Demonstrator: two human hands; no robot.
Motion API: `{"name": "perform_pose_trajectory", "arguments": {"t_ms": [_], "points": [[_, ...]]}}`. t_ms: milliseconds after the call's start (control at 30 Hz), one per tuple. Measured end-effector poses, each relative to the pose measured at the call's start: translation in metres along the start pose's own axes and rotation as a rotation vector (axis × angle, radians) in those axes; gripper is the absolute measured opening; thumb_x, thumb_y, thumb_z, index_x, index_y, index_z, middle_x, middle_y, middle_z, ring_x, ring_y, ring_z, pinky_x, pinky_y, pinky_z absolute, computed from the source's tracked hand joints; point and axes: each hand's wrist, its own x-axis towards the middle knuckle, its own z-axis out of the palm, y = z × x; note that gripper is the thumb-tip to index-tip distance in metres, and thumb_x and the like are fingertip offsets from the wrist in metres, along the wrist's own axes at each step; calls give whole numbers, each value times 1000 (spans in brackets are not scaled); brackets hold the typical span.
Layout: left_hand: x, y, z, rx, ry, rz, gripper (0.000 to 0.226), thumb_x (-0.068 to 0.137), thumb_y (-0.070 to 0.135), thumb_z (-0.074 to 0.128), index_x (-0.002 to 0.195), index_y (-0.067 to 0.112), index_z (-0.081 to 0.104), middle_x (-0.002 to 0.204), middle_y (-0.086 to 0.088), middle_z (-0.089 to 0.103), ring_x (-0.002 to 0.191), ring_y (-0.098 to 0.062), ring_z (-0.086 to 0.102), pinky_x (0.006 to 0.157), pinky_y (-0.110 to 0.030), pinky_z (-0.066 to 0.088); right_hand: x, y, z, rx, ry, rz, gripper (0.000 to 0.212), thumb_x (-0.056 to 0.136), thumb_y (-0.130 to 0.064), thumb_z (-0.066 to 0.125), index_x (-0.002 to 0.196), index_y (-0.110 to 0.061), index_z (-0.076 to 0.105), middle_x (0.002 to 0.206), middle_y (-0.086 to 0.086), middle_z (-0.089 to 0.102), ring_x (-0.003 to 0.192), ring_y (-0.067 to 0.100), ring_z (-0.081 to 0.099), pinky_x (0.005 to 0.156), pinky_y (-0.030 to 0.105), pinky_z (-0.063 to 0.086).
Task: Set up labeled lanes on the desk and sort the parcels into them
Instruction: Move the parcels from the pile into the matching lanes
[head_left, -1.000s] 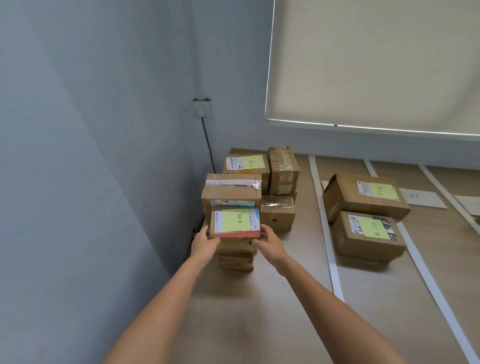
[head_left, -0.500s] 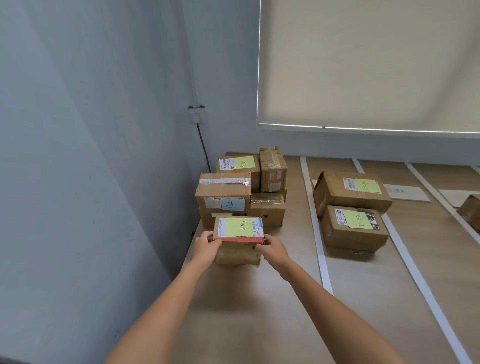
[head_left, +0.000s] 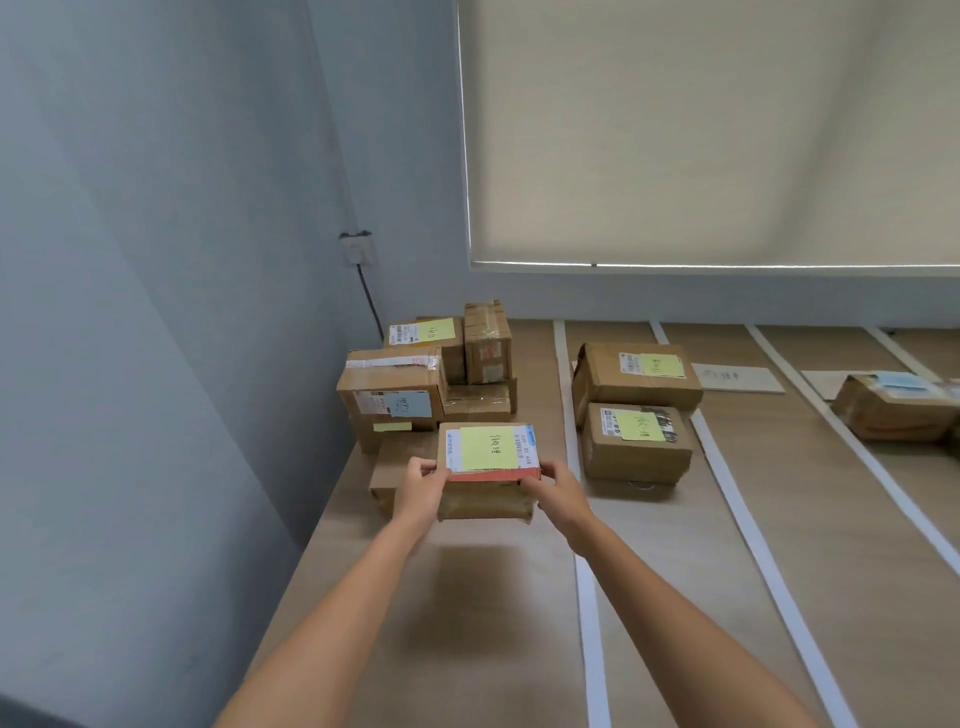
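Left hand (head_left: 421, 488) and right hand (head_left: 556, 491) grip a yellow-noted parcel (head_left: 485, 457) at its 2 near corners | held above the surface (head_left: 467, 623) near its left edge | looks light, stiff; hold opposite sides

Grey-blue walls (head_left: 156, 260), wall socket (head_left: 356, 248) with black cable, cream roller blind (head_left: 727, 130), wooden desk (head_left: 467, 623)
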Motion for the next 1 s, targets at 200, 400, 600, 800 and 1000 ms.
{"name": "perform_pose_trajectory", "arguments": {"t_ms": [200, 400, 600, 800, 1000], "points": [[-58, 20, 80, -91, -3, -24, 13, 94, 17, 52, 104, 11, 50, 109, -9, 58, 99, -24, 58, 70, -33, 52, -27, 26, -88, 25, 84, 24, 30, 88, -26, 62, 110, -15, 45, 111, 2, 55, 99, 14, 55, 63, 19, 46], [-102, 30, 156, -63, -72, -4, 22, 87, 10, 61, 103, 14, 48, 112, -4, 52, 106, -22, 54, 90, -41, 52, -52, 52, -178, 16, 140, 71, 31, 87, -23, 64, 110, -14, 44, 112, 4, 54, 106, 18, 54, 81, 30, 51], [-120, 28, 204, -24, -192, 0, 44, 78, 3, 71, 110, 17, 44, 115, -2, 52, 106, -19, 53, 90, -37, 52, -65, 70, -234, -17, 162, 88, 30, 87, -18, 64, 111, -13, 46, 107, -1, 52, 94, 11, 53, 55, 13, 45], [-119, 27, 227, 48, -228, 7, 56, 77, 8, 74, 122, 17, 41, 112, 3, 49, 106, -14, 48, 80, -24, 45, -62, 84, -250, 19, 185, 103, 26, 86, -15, 64, 106, -16, 47, 103, -4, 52, 89, 9, 53, 52, 14, 44], [-106, 18, 237, 70, -209, -14, 51, 81, -2, 66, 124, 15, 43, 125, -4, 53, 104, -14, 48, 79, -25, 43, -53, 99, -250, 19, 187, 126, 24, 85, -14, 64, 103, -19, 48, 107, -4, 52, 89, 8, 54, 55, 15, 47]]}}
